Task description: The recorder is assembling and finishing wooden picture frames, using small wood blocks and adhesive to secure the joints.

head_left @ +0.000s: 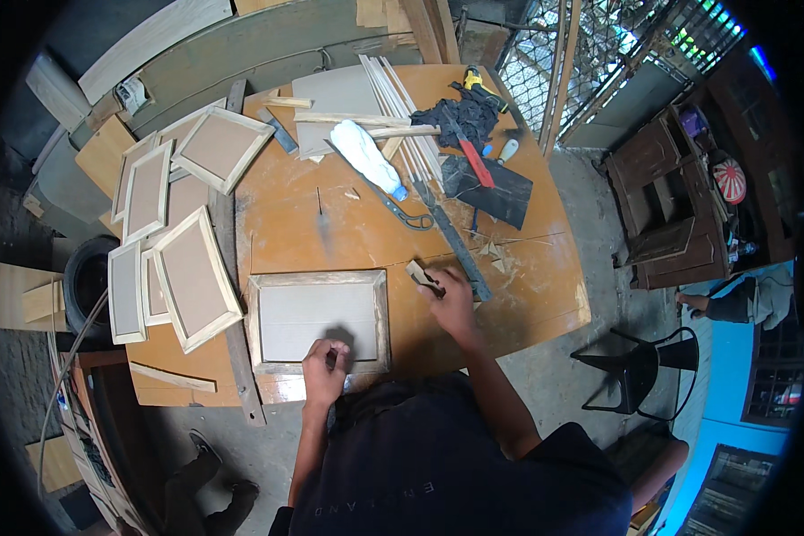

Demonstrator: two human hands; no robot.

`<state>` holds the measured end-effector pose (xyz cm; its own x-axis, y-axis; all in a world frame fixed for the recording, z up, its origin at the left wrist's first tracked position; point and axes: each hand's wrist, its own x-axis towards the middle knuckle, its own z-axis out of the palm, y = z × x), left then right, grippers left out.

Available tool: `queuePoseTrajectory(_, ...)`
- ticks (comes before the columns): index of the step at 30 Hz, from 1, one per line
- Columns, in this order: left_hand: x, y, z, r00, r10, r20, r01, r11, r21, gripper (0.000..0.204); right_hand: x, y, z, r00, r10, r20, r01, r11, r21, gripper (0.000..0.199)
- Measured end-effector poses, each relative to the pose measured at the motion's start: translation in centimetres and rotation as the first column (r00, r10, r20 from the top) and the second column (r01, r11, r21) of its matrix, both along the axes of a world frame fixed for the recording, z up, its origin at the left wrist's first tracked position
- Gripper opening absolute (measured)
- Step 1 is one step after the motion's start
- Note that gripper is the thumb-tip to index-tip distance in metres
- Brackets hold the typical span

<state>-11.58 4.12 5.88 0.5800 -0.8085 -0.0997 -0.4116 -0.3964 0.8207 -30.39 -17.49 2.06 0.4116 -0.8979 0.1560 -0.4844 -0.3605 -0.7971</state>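
Note:
A rectangular wooden frame point(384, 308) with a pale grey panel lies flat on the orange table in front of me. My left hand point(326, 368) is over its near edge, fingers curled into a pinch. Whatever they hold, if anything, is too small to make out. To the right of the frame, my right hand point(452, 301) grips a small pale wooden block point(418, 272) with a dark part by the fingers. A long dark metal straightedge point(460, 246) runs slantwise just beyond that hand.
Several finished-looking frames point(193, 281) overlap on the table's left. Farther back are scissors point(402, 213), a white bottle point(364, 154), a red-handled tool point(475, 163), dark cloth point(460, 114) and thin wooden strips point(393, 103). A black chair point(639, 371) stands right. Another person's legs point(201, 482) show lower left.

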Motion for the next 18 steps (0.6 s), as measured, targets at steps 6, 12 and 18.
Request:
queuePoseTrajectory(6, -0.2, -2.9, 0.7, 0.978, -0.001, -0.206, 0.002, 1.000, 0.004, 0.009, 1.0, -0.4, 3.2, 0.993, 0.008, 0.121, -0.023, 0.993, 0.116, 0.034)
queuePoseTrajectory(12, -2.1, -10.3, 1.1, 0.834, -0.099, -0.544, -0.005, 0.983, -0.186, 0.016, 2.1, 1.2, 6.5, 0.974, 0.151, 0.169, -0.169, 0.981, 0.096, 0.033)
queuePoseTrajectory(18, -1.8, -12.8, 0.7, 0.739, -0.101, -0.666, 0.071, 0.995, -0.072, 0.018, 1.2, 1.1, 5.7, 0.967, 0.133, 0.219, -0.156, 0.983, 0.093, 0.030)
